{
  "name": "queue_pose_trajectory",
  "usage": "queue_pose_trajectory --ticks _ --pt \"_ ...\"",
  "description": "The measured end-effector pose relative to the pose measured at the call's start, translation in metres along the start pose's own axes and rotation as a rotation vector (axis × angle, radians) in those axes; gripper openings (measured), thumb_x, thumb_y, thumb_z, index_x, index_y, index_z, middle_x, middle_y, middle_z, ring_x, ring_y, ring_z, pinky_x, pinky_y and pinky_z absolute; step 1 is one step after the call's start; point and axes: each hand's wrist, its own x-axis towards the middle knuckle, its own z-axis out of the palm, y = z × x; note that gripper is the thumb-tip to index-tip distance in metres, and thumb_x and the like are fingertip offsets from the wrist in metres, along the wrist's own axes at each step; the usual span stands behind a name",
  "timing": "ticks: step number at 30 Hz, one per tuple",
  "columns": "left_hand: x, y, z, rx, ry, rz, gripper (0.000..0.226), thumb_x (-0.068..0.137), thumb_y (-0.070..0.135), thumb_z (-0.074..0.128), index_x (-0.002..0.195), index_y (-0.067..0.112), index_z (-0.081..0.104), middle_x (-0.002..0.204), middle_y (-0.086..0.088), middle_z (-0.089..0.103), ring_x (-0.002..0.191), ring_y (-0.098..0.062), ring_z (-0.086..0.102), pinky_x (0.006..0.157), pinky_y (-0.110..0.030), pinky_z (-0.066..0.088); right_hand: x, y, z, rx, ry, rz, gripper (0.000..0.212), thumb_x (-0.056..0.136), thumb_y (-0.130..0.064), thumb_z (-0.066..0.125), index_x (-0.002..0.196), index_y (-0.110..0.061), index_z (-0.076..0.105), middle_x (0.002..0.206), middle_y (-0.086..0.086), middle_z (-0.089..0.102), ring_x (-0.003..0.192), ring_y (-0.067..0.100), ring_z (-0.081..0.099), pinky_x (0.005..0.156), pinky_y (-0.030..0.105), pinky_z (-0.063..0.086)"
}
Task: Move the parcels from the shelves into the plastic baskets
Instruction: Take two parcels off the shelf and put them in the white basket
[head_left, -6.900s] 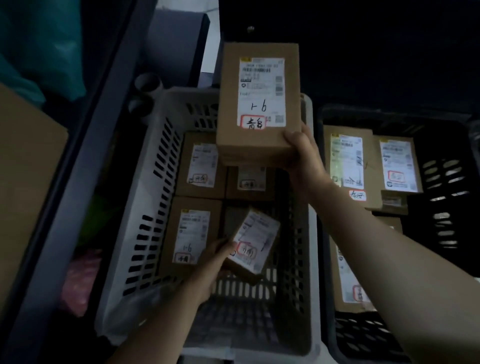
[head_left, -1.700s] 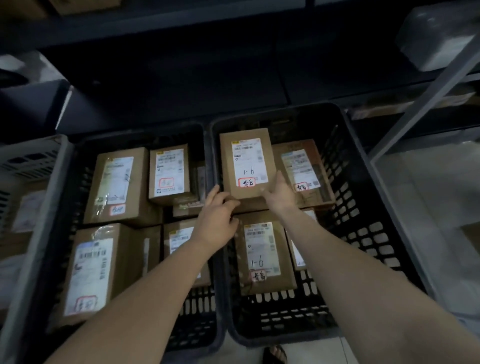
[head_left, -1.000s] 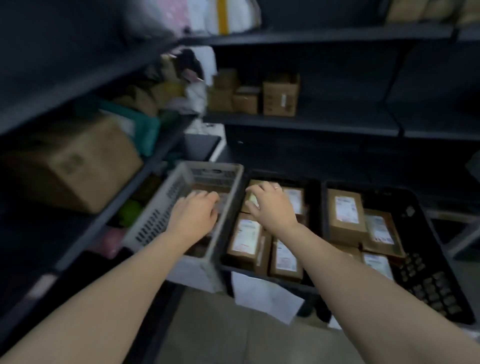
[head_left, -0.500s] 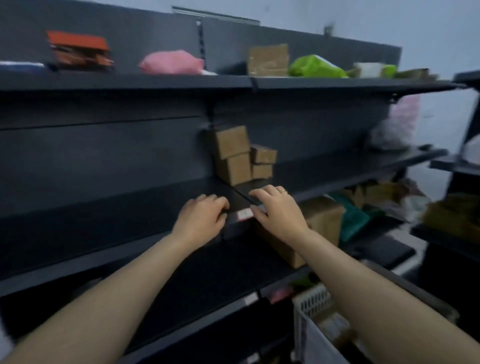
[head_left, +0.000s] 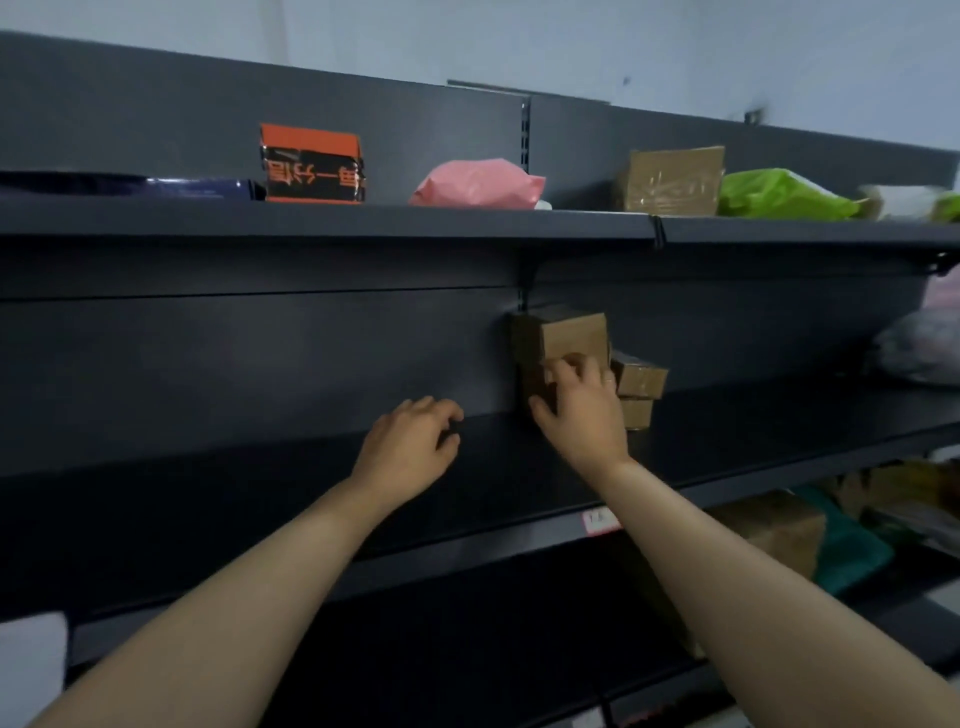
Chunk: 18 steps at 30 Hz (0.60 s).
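Note:
Brown cardboard parcels stand stacked on the dark middle shelf (head_left: 260, 483) against its back panel. The top parcel (head_left: 571, 335) sits on a lower parcel (head_left: 532, 382), with two smaller parcels (head_left: 641, 380) stacked to their right. My right hand (head_left: 582, 410) is on the lower parcel, fingers curled at its upper front edge and thumb at its left bottom corner. My left hand (head_left: 410, 447) hovers over the bare shelf to the left, fingers loosely curled, holding nothing. No basket is in view.
The top shelf carries an orange-and-black box (head_left: 311, 163), a pink bag (head_left: 478, 184), a taped cardboard box (head_left: 670, 179) and a green bag (head_left: 779, 195). On the shelf below at the right sit a large cardboard box (head_left: 769, 530) and a teal bag (head_left: 847, 551).
The view has swung up from the baskets to the shelves. Both hands have moved onto the middle shelf; the right hand has reached the stacked parcels and closed on the lower one.

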Motion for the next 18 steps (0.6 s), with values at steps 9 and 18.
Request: queue_pose_trajectory --ticks 9,18 --pt "0.136 -0.018 0.054 -0.626 -0.202 -0.170 0.047 0.094 0.019 0.055 0.138 0.017 0.040 0.138 -0.012 0.043 0.128 -0.025 0.044 0.090 -0.022 0.033 0.131 0.030 0.034 0.050 -0.076 0.467 0.108 0.074 -0.068 0.064 0.153 -0.033 -0.001 0.160 0.018 -0.011 0.146 0.041 -0.006 0.116 0.055 0.010" --pt "0.187 0.006 0.103 -1.340 -0.363 -0.597 0.072 0.086 0.060 0.051 0.147 0.043 0.018 0.144 -0.004 0.043 0.126 -0.028 0.045 0.098 -0.044 0.041 0.140 0.049 0.061 0.052 -0.038 0.315 0.100 0.071 -0.055 0.071 0.149 -0.024 0.017 0.149 0.017 0.013 0.134 0.045 0.022 0.105 0.054 0.036"
